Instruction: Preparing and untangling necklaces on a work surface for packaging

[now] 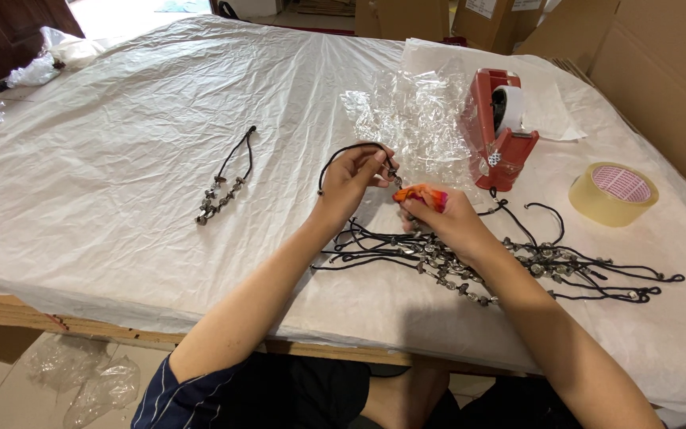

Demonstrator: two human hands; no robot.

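Head view, steeply down, close

Red tape dispenser (499, 131) sits by the clear plastic bags (410, 119), tan tape roll (613, 193) well right, lone beaded cord (224, 181) lies left

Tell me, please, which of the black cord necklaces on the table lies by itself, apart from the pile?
The beaded necklace left of the left hand, folded alone on the white plastic sheet. The others lie tangled in a heap below the right hand.
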